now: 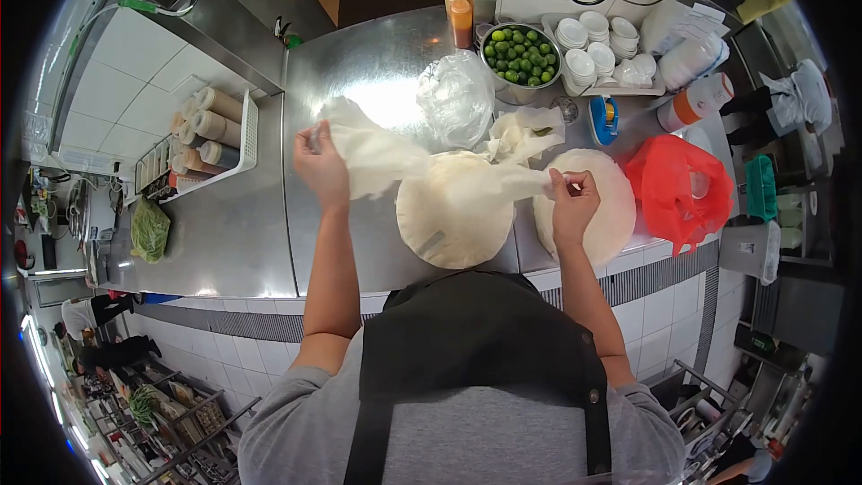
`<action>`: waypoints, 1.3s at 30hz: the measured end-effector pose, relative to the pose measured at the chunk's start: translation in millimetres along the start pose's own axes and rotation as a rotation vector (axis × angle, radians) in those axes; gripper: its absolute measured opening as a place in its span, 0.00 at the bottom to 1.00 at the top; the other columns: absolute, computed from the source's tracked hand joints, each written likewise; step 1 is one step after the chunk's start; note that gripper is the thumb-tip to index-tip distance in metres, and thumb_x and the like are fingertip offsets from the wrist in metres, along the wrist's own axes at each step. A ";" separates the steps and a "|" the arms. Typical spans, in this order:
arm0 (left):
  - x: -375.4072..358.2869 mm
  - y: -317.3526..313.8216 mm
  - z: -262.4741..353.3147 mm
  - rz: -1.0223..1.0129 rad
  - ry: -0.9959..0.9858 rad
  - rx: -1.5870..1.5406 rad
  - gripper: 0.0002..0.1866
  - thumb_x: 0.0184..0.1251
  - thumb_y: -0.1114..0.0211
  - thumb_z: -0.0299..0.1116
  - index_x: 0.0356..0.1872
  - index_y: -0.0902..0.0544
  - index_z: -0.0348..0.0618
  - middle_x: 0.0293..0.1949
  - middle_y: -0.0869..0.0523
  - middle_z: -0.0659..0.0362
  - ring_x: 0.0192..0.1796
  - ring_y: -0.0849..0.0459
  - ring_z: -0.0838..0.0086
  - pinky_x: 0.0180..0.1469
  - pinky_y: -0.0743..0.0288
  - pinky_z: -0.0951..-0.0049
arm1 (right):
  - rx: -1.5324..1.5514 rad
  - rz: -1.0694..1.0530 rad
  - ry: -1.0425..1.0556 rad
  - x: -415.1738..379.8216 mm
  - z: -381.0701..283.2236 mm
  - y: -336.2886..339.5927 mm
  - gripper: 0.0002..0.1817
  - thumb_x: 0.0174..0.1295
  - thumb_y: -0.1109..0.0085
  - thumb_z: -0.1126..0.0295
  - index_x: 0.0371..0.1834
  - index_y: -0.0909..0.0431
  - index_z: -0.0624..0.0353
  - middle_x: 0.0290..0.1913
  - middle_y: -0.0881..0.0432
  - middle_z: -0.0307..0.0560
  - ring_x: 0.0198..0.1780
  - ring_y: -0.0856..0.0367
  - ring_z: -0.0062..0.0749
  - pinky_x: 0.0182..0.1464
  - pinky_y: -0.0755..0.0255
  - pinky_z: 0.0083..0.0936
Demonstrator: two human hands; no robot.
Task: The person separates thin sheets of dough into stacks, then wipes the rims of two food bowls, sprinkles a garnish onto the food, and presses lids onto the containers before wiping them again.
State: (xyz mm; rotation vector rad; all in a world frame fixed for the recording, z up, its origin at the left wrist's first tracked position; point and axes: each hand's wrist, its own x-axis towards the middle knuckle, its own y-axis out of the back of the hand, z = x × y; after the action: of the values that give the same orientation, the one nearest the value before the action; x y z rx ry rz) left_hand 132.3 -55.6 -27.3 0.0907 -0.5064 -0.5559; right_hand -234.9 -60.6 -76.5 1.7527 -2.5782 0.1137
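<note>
A brushed stainless-steel counter [215, 256], smooth and shiny, runs beneath everything on the worktop; on it, nearest the person's apron [476, 328], rests a round, flat, pale disc [453, 238] with a matte, doughy-looking surface; a 2nd pale round [597, 216] lies to its right, beneath the right hand; beside that sits a crinkled red plastic bag [669, 184].

A thin, soft, off-white sheet [364, 153] with ragged edges hangs between the 2 hands, above the counter and partly over the 1st disc; its middle is blurred, so whether it is 1 piece or 2 cannot be told; beyond it lie a filmy clear plastic bag [455, 94] and a crumpled pale heap [523, 136]; farther back stands a round metal bowl [560, 67] of glossy green limes [516, 52].

The left hand [321, 162] has thumb and fingers closed on the sheet's upper left edge, most of that end hanging to the right of the fingers; the right hand [575, 198] pinches its narrow right end between thumb and fingertips; a small blue tape dispenser [603, 126] stands beyond the right hand.
</note>
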 end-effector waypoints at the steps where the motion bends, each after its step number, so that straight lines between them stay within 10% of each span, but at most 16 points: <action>1: 4.8 3.6 0.5 -0.003 -0.011 -0.038 0.11 0.72 0.32 0.32 0.31 0.20 0.38 0.26 0.23 0.68 0.28 0.32 0.87 0.28 0.39 0.81 | -0.065 -0.127 -0.072 3.2 4.2 6.4 0.14 0.61 0.29 0.77 0.28 0.30 0.61 0.29 0.21 0.40 0.29 0.19 0.20 0.31 0.24 0.19; 11: 3.5 6.6 62.4 -0.783 0.027 -0.083 0.07 0.69 0.30 0.30 0.38 0.14 0.36 0.31 0.15 0.64 0.32 0.22 0.86 0.31 0.31 0.83 | -0.328 -1.160 -0.353 -31.9 -92.9 -38.9 0.14 0.57 0.25 0.72 0.43 0.20 0.60 0.37 0.19 0.39 0.36 0.16 0.21 0.34 0.25 0.17; 17: -17.2 -19.9 128.8 -1.257 0.053 -0.243 0.07 0.67 0.29 0.30 0.40 0.13 0.38 0.34 0.13 0.61 0.36 0.18 0.84 0.37 0.26 0.80 | -0.330 -0.506 0.500 -2.6 -109.6 -51.3 0.22 0.55 0.25 0.71 0.54 0.20 0.59 0.60 0.23 0.46 0.59 0.22 0.32 0.57 0.28 0.27; 21: -28.7 -59.9 141.5 -1.419 0.007 -0.266 0.10 0.63 0.25 0.30 0.41 0.14 0.37 0.34 0.13 0.62 0.33 0.19 0.84 0.37 0.24 0.78 | -0.187 -0.920 0.170 35.2 -95.6 -9.9 0.15 0.58 0.29 0.72 0.47 0.17 0.62 0.56 0.17 0.46 0.57 0.20 0.34 0.62 0.30 0.27; 25: -43.2 -113.2 139.2 -1.410 -0.202 -0.192 0.17 0.53 0.20 0.30 0.42 0.16 0.37 0.33 0.13 0.61 0.31 0.19 0.79 0.37 0.22 0.72 | -0.393 -0.665 0.024 64.7 -96.8 44.2 0.11 0.60 0.31 0.74 0.45 0.16 0.63 0.52 0.15 0.46 0.54 0.19 0.32 0.59 0.28 0.27; 32: -118.4 -168.2 159.3 -1.150 -0.475 -0.285 0.09 0.54 0.25 0.28 0.35 0.15 0.40 0.30 0.13 0.56 0.34 0.14 0.65 0.36 0.21 0.67 | -0.543 -0.269 0.445 59.6 -132.0 129.7 0.17 0.53 0.38 0.87 0.45 0.13 0.59 0.49 0.15 0.47 0.53 0.17 0.39 0.58 0.25 0.30; 39: -250.1 -171.9 53.0 -1.265 -0.677 -0.338 0.05 0.61 0.33 0.24 0.37 0.16 0.41 0.38 0.14 0.56 0.41 0.13 0.60 0.39 0.18 0.65 | -0.682 -0.181 0.319 11.3 24.9 214.3 0.19 0.45 0.38 0.90 0.39 0.11 0.57 0.50 0.15 0.48 0.59 0.19 0.44 0.62 0.26 0.34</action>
State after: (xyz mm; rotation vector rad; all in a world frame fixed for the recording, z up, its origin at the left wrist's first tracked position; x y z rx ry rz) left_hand -159.0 -67.2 -127.1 -0.1269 -0.9896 -1.9389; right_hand -437.6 5.6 -110.9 1.5279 -1.9002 -0.4053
